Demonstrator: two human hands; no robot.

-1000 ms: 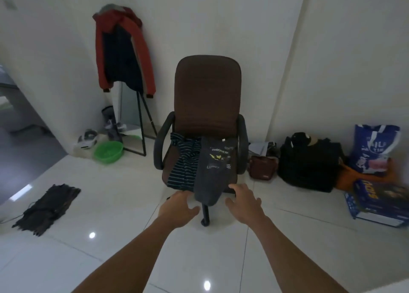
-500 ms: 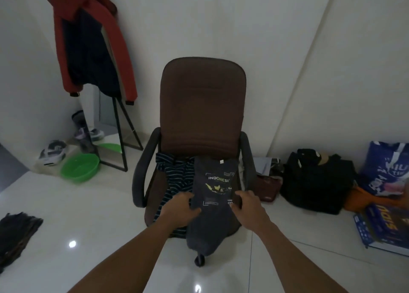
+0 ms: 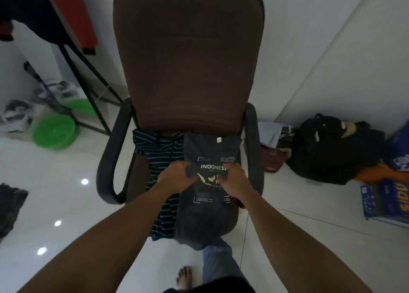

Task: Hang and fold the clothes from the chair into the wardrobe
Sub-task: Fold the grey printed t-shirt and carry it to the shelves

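A brown office chair [image 3: 188, 55] with black armrests stands against the white wall. On its seat lies a dark grey T-shirt [image 3: 210, 148] printed "INDONESIA", its lower end hanging over the front edge. To its left lies a dark shirt with teal stripes [image 3: 159, 153]. My left hand [image 3: 177, 177] grips a bunched fold at the grey T-shirt's left edge. On the right edge of the print, my right hand [image 3: 234, 179] grips the same T-shirt. The wardrobe is not in view.
A red and navy jacket [image 3: 73, 15] hangs on a black stand at the upper left, with a green basin [image 3: 54, 131] and shoes below. A black bag [image 3: 332, 148], a brown pouch and blue boxes lie at the right wall. My bare foot [image 3: 183, 277] stands below the chair.
I have stepped closer to the chair. Both hands went from reaching out open to closing on the grey T-shirt's two sides on the seat.
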